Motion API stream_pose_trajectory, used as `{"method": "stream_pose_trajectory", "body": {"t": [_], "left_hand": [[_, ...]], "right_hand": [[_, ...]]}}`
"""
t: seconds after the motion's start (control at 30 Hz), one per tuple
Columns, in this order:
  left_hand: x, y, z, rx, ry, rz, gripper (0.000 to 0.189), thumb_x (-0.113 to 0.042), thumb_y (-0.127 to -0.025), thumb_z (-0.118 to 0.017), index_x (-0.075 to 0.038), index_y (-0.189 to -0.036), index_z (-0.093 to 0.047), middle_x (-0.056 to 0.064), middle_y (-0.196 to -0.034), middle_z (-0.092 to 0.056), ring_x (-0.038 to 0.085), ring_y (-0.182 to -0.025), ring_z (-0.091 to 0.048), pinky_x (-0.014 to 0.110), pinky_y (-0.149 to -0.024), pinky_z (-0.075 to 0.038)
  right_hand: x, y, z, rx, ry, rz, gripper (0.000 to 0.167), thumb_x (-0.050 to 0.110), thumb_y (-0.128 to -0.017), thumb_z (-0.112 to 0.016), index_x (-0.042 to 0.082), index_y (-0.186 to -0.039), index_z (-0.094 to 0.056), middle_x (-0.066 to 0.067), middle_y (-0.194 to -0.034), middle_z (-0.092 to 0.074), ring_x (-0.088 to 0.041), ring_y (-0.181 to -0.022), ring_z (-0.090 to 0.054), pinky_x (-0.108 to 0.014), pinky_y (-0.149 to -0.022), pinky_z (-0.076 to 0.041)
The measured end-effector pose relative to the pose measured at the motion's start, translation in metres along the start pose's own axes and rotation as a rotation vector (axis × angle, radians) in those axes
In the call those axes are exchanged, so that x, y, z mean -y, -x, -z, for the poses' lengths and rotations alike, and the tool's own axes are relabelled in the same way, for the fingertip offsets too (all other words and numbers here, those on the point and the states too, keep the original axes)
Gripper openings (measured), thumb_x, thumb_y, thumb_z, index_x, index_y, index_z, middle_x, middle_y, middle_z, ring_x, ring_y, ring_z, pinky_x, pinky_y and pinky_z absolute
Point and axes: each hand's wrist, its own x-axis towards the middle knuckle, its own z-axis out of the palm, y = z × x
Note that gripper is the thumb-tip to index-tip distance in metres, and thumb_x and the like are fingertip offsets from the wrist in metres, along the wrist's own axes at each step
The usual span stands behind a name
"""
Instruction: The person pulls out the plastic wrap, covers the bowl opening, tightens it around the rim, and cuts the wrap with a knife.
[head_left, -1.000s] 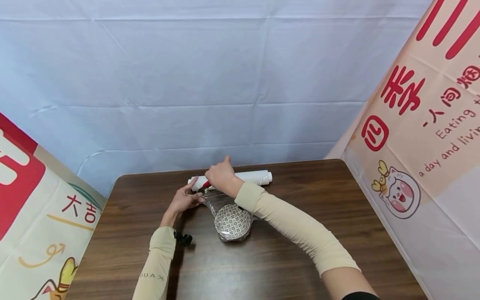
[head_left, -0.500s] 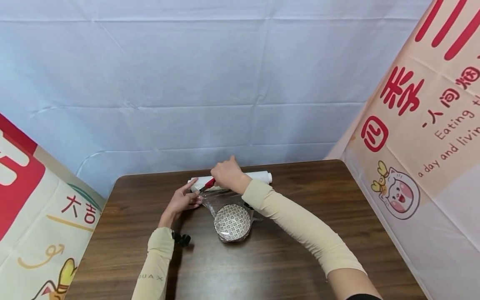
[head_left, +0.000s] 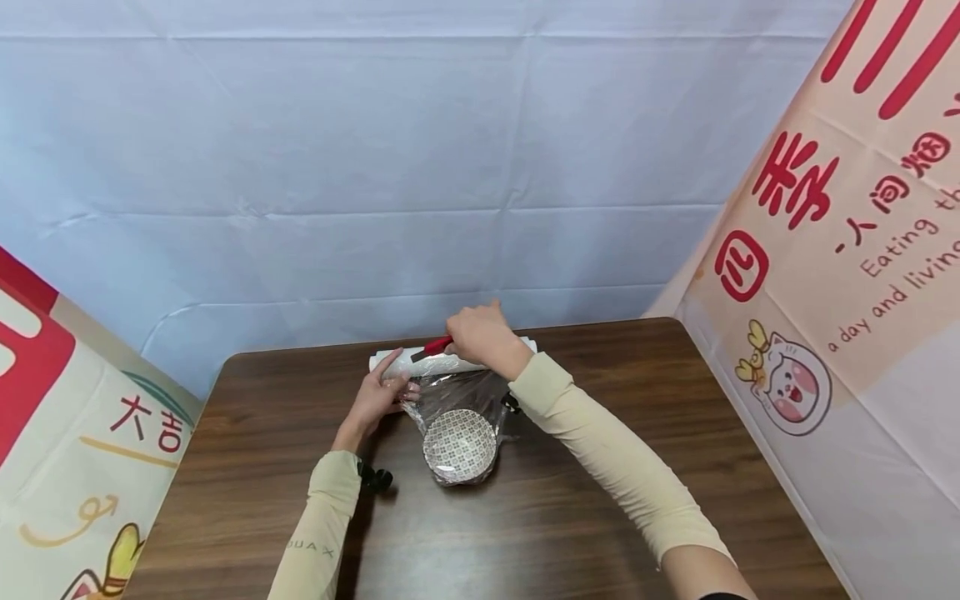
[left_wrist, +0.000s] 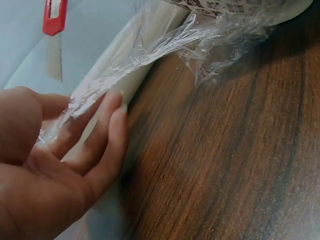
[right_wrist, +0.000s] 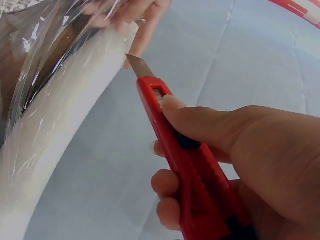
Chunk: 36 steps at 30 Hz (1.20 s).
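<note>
A roll of cling film (head_left: 438, 365) lies along the back of the table, with a clear sheet (head_left: 447, 395) stretched from it over a patterned bowl (head_left: 460, 446). At the roll's left end, my left hand (head_left: 378, 397) holds the film's edge, the sheet passing between thumb and fingers (left_wrist: 112, 132). My right hand (head_left: 486, 335) grips a red utility knife (right_wrist: 172, 145), thumb on its slider. The knife's bare blade (right_wrist: 140, 65) points left toward the left hand, above the roll. In the head view, the right hand covers part of the roll's right side.
The dark wooden table (head_left: 600, 517) ends just behind the roll, where a pale cloth backdrop (head_left: 337, 167) hangs. Printed banners (head_left: 795, 367) stand at both sides. Crumpled film (left_wrist: 215, 55) hangs down beside the bowl onto the table.
My right hand has moved right and slightly up with the utility knife, and the blade has come away from the left fingers. The left hand stays near the roll's left end.
</note>
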Motion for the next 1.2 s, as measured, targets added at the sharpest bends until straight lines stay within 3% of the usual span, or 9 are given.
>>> {"method": "stream_pose_trajectory", "body": {"t": [0.1,0.23,0.43,0.7,0.83,0.93,1.07,1.2], "left_hand": [[0.000,0.002,0.002,-0.011,-0.017,0.000,0.066,-0.015,-0.108,-0.059,-0.036,-0.165,-0.032,0.003,-0.090,-0.082,0.007,-0.077,-0.075,0.025,-0.070,-0.061],[-0.001,0.004,0.004,0.007,-0.046,0.022,0.069,-0.020,-0.107,-0.063,-0.039,-0.165,-0.032,0.003,-0.092,-0.082,0.008,-0.079,-0.075,0.026,-0.075,-0.061],[-0.007,0.001,0.003,0.024,-0.074,0.076,0.072,-0.021,-0.105,-0.067,-0.043,-0.163,-0.032,0.003,-0.090,-0.083,0.011,-0.081,-0.076,0.030,-0.078,-0.062],[-0.011,0.001,0.007,0.021,-0.060,0.096,0.077,-0.014,-0.104,-0.066,-0.036,-0.167,-0.028,0.004,-0.088,-0.082,0.010,-0.077,-0.076,0.030,-0.073,-0.062],[-0.011,0.003,0.008,0.019,-0.063,0.101,0.076,-0.017,-0.104,-0.067,-0.040,-0.165,-0.029,0.002,-0.088,-0.082,0.009,-0.079,-0.076,0.031,-0.077,-0.063],[-0.009,0.005,0.010,0.016,-0.080,0.114,0.075,-0.020,-0.104,-0.068,-0.042,-0.164,-0.029,0.003,-0.090,-0.083,0.008,-0.080,-0.077,0.031,-0.079,-0.063],[-0.010,0.006,0.011,0.011,-0.073,0.113,0.075,-0.017,-0.104,-0.067,-0.042,-0.164,-0.030,0.003,-0.091,-0.083,0.008,-0.079,-0.077,0.029,-0.075,-0.062],[-0.010,0.004,0.009,0.025,-0.075,0.108,0.075,-0.018,-0.104,-0.067,-0.040,-0.165,-0.029,0.000,-0.089,-0.083,0.008,-0.081,-0.078,0.028,-0.075,-0.062]], "right_hand": [[0.004,-0.001,-0.003,-0.004,-0.009,0.022,0.029,0.049,-0.098,-0.071,0.020,-0.097,-0.077,0.000,-0.088,-0.075,-0.026,-0.080,-0.069,-0.062,-0.100,-0.049],[0.012,-0.007,-0.010,-0.004,-0.003,0.068,0.028,0.049,-0.100,-0.069,0.023,-0.099,-0.078,0.002,-0.087,-0.075,-0.023,-0.077,-0.068,-0.058,-0.097,-0.050],[0.023,-0.022,-0.025,-0.007,0.033,0.115,0.025,0.047,-0.100,-0.069,0.025,-0.106,-0.080,0.002,-0.097,-0.078,-0.026,-0.089,-0.073,-0.069,-0.110,-0.044],[0.045,-0.038,-0.030,-0.005,0.150,0.113,0.025,0.048,-0.099,-0.071,0.027,-0.110,-0.079,0.007,-0.103,-0.079,-0.024,-0.095,-0.075,-0.067,-0.115,-0.042],[0.062,-0.044,-0.033,0.003,0.238,0.133,0.023,0.043,-0.103,-0.066,0.030,-0.118,-0.078,0.008,-0.109,-0.079,-0.022,-0.097,-0.075,-0.065,-0.117,-0.042],[0.069,-0.047,-0.037,-0.004,0.282,0.150,0.020,0.038,-0.107,-0.062,0.030,-0.116,-0.078,0.008,-0.105,-0.079,-0.021,-0.093,-0.074,-0.063,-0.117,-0.042],[0.070,-0.048,-0.033,0.007,0.298,0.157,0.020,0.037,-0.107,-0.062,0.030,-0.115,-0.079,0.008,-0.106,-0.079,-0.020,-0.091,-0.074,-0.061,-0.117,-0.043],[0.073,-0.044,-0.022,0.050,0.376,0.139,0.023,0.039,-0.107,-0.061,0.034,-0.125,-0.074,0.011,-0.117,-0.077,-0.020,-0.097,-0.073,-0.059,-0.116,-0.043]]}}
